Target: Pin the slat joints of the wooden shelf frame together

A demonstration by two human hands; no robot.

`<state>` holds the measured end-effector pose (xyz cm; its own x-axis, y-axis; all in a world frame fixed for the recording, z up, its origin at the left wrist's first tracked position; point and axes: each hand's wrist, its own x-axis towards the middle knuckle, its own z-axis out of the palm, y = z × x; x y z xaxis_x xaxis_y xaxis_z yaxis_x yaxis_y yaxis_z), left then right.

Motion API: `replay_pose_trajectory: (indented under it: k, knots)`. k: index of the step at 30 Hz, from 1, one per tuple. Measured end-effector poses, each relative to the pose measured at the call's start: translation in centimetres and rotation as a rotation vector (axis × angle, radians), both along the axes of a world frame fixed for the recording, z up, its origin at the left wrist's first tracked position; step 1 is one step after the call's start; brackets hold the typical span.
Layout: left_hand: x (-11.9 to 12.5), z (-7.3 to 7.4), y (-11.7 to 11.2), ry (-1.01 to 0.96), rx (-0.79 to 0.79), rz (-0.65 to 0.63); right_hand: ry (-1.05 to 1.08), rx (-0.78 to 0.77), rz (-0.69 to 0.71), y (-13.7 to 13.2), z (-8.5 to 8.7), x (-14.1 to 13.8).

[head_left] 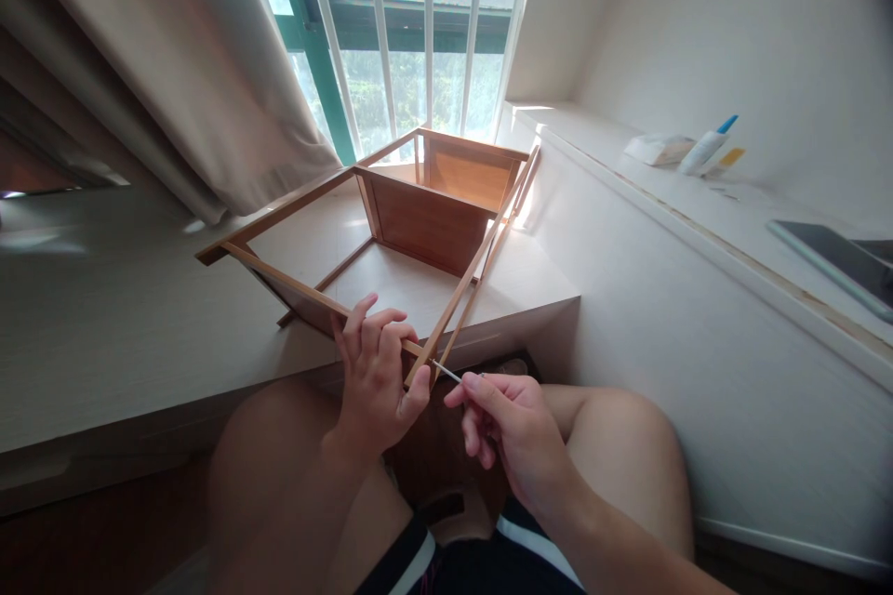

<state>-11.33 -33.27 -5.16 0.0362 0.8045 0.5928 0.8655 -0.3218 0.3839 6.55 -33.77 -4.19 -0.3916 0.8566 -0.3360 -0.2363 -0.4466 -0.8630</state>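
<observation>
A wooden frame with thin bamboo-coloured rails and a boxed section (425, 223) lies tipped on a low pale platform (126, 335) by the window. My left hand (377, 381) is closed round the frame's near corner where two rails meet. My right hand (513, 423) pinches a thin metal tool (446, 373), perhaps a hex key, whose tip sits at that same corner joint. Both hands are above my bare knees.
A beige curtain (188, 65) hangs at the left beside the barred window (419, 37). To the right runs a white ledge (698, 204) with a tube (706, 149), a white pack (656, 149) and a dark tablet (837, 260). Dark wood floor lies below.
</observation>
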Motion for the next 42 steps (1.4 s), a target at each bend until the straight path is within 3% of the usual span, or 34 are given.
replay_pose_trajectory:
  k: [6, 11, 21, 25, 42]
  knots:
    - [0.0, 0.0, 0.0, -0.003, -0.001, -0.001, -0.042, 0.057, -0.023, 0.3, -0.2, 0.6]
    - [0.0, 0.0, 0.1, -0.003, 0.001, -0.001, -0.219, 0.233, 0.027, 0.2, -0.2, 0.7]
    - [0.0, 0.0, 0.0, -0.005, 0.008, 0.006, -0.644, 1.011, 0.046, 0.6, -0.1, 1.6]
    - [0.1, 0.0, 0.1, -0.009, 0.007, 0.003, -0.772, 1.240, 0.063, 1.0, -0.3, 2.2]
    - [0.0, -0.2, 0.1, -0.015, 0.015, 0.007, -0.909, 1.433, 0.069, 1.6, -0.5, 2.6]
